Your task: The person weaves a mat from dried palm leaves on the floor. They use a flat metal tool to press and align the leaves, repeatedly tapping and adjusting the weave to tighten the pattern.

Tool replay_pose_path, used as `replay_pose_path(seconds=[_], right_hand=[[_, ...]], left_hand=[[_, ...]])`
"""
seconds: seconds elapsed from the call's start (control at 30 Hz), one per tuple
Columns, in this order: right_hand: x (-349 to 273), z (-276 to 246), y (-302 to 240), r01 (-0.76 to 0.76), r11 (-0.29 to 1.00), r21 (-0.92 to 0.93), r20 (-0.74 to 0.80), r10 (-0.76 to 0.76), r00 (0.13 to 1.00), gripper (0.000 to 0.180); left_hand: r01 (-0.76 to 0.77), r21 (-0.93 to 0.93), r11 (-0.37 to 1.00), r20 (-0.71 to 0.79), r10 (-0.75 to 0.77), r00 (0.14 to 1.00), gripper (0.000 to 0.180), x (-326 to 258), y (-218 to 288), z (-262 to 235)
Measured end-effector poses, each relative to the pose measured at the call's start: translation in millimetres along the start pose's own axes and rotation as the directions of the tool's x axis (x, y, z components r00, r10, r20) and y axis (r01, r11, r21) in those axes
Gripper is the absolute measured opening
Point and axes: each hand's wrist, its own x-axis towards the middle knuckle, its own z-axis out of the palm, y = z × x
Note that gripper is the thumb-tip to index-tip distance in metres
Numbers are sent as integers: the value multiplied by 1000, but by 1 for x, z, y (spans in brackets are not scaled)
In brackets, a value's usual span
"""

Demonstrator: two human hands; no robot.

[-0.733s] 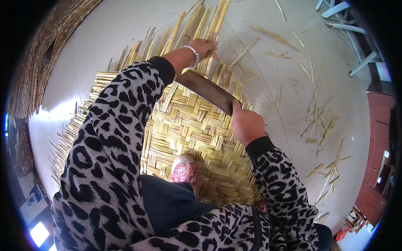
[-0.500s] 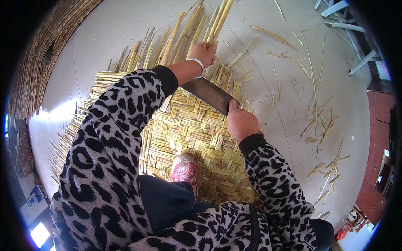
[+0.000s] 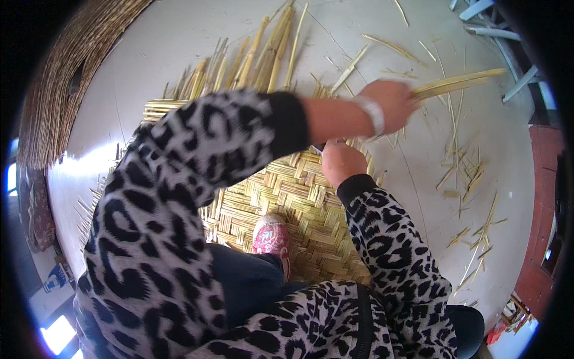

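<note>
Head view, single entry. Woven mat [image 3: 281,197]: flat plaited panel of pale yellow split-cane strips, lying on the light floor [image 3: 179,48] at the centre of the picture, its unwoven strip ends fanning out toward 12 o'clock and along the edge at 9 o'clock. Left hand [image 3: 391,103]: reaches across the body to 2 o'clock, a pale band at the wrist, fingers clenched around a long cane strip [image 3: 457,84] that runs out from the fist toward 2 o'clock, blurred. Right hand [image 3: 341,163]: just right of centre, resting on the mat's edge below the left forearm, fingers curled; the left arm covers its fingertips, so whether it grips anything cannot be told. Both arms wear leopard-print sleeves [image 3: 161,197], the left one filling the picture from 7 o'clock to centre. Pink patterned shoe [image 3: 272,236]: planted on the mat just below centre, above a dark blue trouser leg [image 3: 251,284]. Loose cane offcuts [image 3: 466,179]: scattered on the floor from 1 o'clock to 4 o'clock, well apart from the mat. Bundle of thin brown reeds [image 3: 72,78]: stacked along the rim at 10 o'clock. Pale metal frame [image 3: 496,30]: at 1 o'clock by the rim. Red-brown wall section [image 3: 541,209]: at 3 to 4 o'clock.
</note>
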Motion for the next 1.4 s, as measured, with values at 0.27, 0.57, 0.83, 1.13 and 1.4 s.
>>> replay_pose_path(seconds=[0.27,0.57,0.83,1.13,1.4], right_hand=[[-48,-27,24,56,998,-39,-29,-57,998,36],[-55,-36,21,198,977,-79,-44,-202,978,39],[-1,-53,9,197,969,-149,-150,-219,964,43],[32,-65,1,62,977,-205,-133,-90,987,44],[44,-47,-2,68,986,-154,-97,-84,992,44]], left_hand=[[55,113,992,-346,-12,938,104,160,-160,-111],[521,185,833,-60,-519,852,72,16,-249,-103],[569,-154,808,114,-557,822,42,46,-259,-101],[484,-713,508,121,-590,798,27,49,-246,-108],[417,-722,552,1,-602,798,39,37,-239,-100]])
